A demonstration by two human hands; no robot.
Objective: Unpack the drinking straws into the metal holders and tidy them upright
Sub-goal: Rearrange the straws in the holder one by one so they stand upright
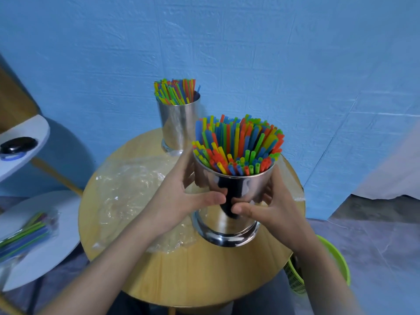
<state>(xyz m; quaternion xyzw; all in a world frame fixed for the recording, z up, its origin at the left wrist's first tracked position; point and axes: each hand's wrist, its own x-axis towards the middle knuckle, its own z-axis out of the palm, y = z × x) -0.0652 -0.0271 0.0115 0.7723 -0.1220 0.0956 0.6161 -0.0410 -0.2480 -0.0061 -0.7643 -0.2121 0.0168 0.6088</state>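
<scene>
A shiny metal holder (229, 228) stands near the front right of the round wooden table (188, 276). It is packed with colourful straws (238, 146) that fan outward. My left hand (181, 196) grips its left side, thumb across the front. My right hand (270, 205) grips the right side, thumb meeting the left one. A second metal holder (179, 123) with upright straws (175, 90) stands at the table's far edge. Empty clear plastic wrapping (131, 192) lies on the table's left half.
A white round shelf (43, 237) at the lower left carries a wrapped pack of straws (25, 235). Another white shelf (34, 130) above it bears a dark object (18, 144). A green basket (334, 262) sits on the floor to the right. A blue wall is behind.
</scene>
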